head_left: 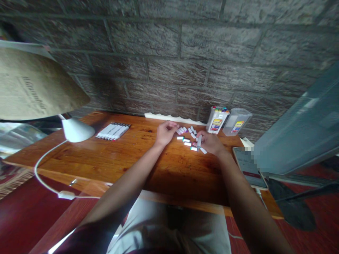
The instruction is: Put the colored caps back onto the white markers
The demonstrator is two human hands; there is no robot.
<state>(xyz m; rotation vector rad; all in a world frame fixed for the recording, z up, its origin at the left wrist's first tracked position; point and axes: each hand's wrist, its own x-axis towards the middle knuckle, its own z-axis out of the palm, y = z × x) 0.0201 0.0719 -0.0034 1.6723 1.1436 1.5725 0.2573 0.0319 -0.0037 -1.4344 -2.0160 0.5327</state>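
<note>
My right hand (210, 143) is closed around a grey-white marker (199, 143), which stands nearly upright between thumb and fingers. Beneath and beside that hand lie several loose white markers (187, 144), some with green or reddish ends. My left hand (165, 133) has its fingers pinched together at the near end of a small row of markers with purple ends (182, 131). Whether anything sits in that pinch is too small to tell. Between the two hands, farther back, are a few grey-tipped markers (192, 132).
A neat row of white markers (113, 131) lies at left, near a white lamp (77, 129) with a cord. At the back right stand a marker-filled plastic case (217, 120) and a clear case (236, 122). A tablet (250, 167) rests by the right edge; a stone wall rises behind.
</note>
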